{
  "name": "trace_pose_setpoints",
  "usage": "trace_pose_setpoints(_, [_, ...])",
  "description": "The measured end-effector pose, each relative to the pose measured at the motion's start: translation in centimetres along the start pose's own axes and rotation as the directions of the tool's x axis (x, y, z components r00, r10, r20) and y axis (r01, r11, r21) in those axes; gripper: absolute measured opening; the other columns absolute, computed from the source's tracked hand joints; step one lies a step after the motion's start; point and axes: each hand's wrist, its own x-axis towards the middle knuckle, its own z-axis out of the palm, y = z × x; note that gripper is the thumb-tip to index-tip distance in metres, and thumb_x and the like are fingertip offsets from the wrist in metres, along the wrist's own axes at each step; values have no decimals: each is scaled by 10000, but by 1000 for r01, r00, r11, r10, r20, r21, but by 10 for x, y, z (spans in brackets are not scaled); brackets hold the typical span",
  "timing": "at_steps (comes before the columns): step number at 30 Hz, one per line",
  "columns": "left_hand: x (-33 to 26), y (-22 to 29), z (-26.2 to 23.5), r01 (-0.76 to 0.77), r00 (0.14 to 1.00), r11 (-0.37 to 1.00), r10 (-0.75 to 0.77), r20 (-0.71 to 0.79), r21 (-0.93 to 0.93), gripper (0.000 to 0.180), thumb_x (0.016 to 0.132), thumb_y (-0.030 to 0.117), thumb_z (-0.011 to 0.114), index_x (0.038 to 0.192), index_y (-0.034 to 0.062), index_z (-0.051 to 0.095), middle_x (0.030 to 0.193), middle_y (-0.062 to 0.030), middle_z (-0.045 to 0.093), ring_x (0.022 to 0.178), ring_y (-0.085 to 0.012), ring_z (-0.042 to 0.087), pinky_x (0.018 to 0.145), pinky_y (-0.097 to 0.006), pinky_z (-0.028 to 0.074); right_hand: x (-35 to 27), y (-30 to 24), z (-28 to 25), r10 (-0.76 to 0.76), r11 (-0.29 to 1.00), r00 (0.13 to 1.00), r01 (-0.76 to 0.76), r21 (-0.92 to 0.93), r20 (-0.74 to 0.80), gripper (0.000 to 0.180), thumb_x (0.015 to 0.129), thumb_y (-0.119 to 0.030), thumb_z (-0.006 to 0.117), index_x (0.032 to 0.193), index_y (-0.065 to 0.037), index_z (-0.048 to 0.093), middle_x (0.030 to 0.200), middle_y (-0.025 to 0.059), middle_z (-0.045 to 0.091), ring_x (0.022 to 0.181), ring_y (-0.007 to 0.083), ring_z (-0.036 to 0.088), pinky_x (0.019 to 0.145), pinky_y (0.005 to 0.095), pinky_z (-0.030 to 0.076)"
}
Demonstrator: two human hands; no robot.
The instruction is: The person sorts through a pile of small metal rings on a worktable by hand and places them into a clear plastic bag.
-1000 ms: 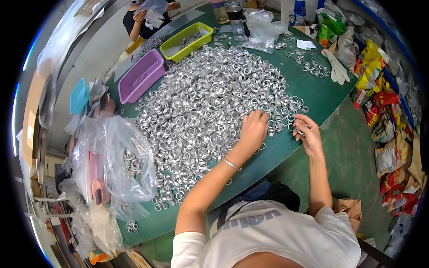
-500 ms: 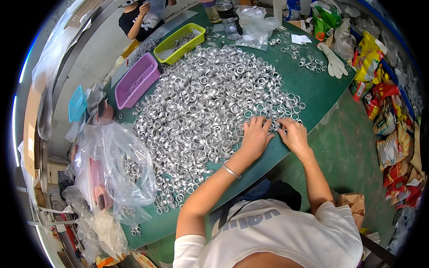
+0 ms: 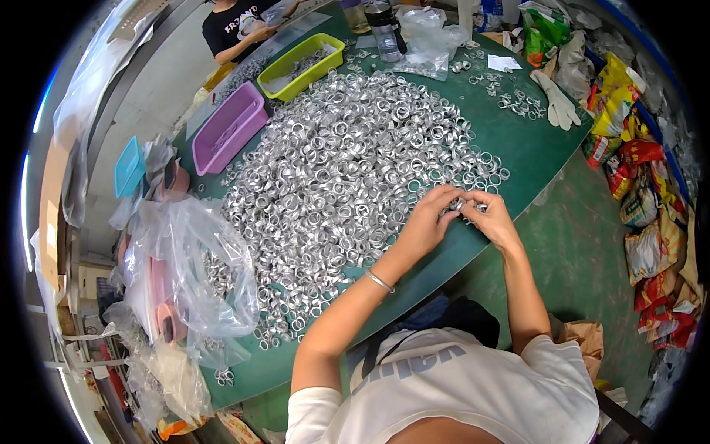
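Note:
A wide heap of silvery metal rings [image 3: 333, 163] covers much of the green table [image 3: 540, 159]. At the heap's near right edge, my left hand [image 3: 430, 216] and my right hand [image 3: 493, 220] meet, fingertips almost touching. Both hands have curled fingers around a few metal rings [image 3: 458, 205] between them; the fingers partly cover these rings, so their exact number is hidden. A metal bangle [image 3: 379, 280] circles my left wrist.
Behind the heap stand a purple bin [image 3: 231, 127] and a yellow-green bin [image 3: 303, 66] with small parts inside. Clear plastic bags [image 3: 203, 274] lie at left. A bottle [image 3: 383, 33], a white glove [image 3: 556, 102] and loose rings sit at the back. Another person [image 3: 240, 29] works across the table.
My hands have drawn closer together, and their fingers have curled in around the rings. The person across the table has lowered a hand.

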Motion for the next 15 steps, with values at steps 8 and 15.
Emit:
trace_pose_setpoints(8, [-8, -11, -3, 37, 998, 997, -40, 50, 64, 368, 677, -37, 677, 1033, -2, 592, 882, -120, 553, 832, -291, 555, 740, -354, 447, -5, -12, 6, 46, 978, 999, -39, -203, 27, 202, 764, -60, 616, 943, 30, 639, 754, 38, 635, 725, 126, 588, 668, 281, 466])
trace_pose_setpoints(15, [-15, 13, -6, -50, 999, 963, 47, 20, 266, 285, 683, 2, 691, 962, 17, 634, 847, -123, 558, 768, -277, 549, 678, -344, 453, -2, 11, 6, -225, 973, 971, 228, -40, 77, 214, 813, -34, 563, 1016, 4, 618, 801, 22, 619, 553, 48, 493, 478, 200, 407])
